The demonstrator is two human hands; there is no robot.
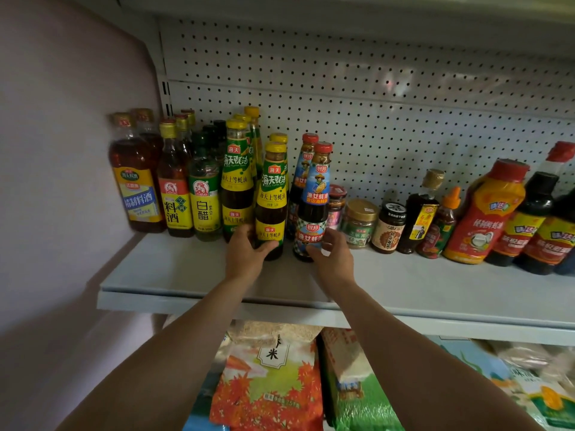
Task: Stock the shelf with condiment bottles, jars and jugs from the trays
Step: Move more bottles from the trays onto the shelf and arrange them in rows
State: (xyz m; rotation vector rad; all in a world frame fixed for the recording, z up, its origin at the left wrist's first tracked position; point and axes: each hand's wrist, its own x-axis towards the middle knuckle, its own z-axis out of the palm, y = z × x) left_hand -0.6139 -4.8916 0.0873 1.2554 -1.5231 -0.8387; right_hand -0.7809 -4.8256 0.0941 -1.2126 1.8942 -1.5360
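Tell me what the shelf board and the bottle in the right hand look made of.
Shelf board: probably painted sheet metal, matte pale grey with a folded front lip. Red-capped oyster sauce bottle gripped by the right hand: likely glass, dark and glossy, with a paper label.

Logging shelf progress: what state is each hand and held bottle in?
Left hand: grip around the yellow-capped bottle's base.
Right hand: grip around the red-capped bottle's base.
Yellow-capped bottle: upright, capped, on the shelf.
Red-capped bottle: upright, capped, on the shelf.

Grey shelf [186,275], stocked along the back

Bottles [202,194] stand upright at left; jars [359,223] and sauce bottles [485,213] at right.
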